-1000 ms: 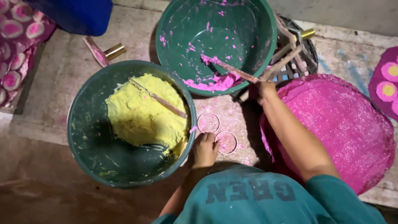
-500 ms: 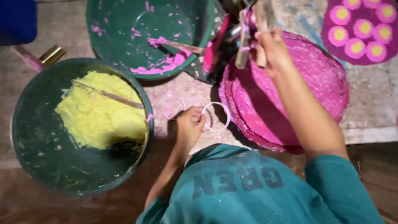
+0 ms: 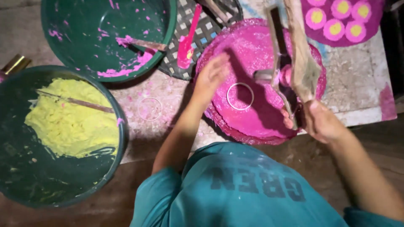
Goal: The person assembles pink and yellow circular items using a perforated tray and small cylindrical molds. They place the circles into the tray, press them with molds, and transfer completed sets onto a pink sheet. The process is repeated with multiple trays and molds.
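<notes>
1. The left hand lies open, palm down with fingers spread, over the near-left part of the pink round mat. It grips nothing.
2. Just to the right of that hand, a thin white ring lies flat on the pink mat. The ring is close beside the fingers, but whether they touch it cannot be told.
3. The right hand is closed around a bundle of wooden sticks, held upright near the mat's right edge. A metal wire tool rises with the sticks from the same grip.
4. A second thin ring lies on the stone slab, to the left of the left forearm and well apart from both hands.
5. A green basin holding yellow paste sits at the left, with a stick resting across the paste.
6. Another green basin, smeared with pink paste, stands at the upper left; a stick leans inside it.
7. A pink spatula lies on a woven lattice mat between that basin and the pink mat.
8. At the upper right, a pink tray carries pink discs with yellow centres.
9. The person's teal shirt fills the lower middle.
</notes>
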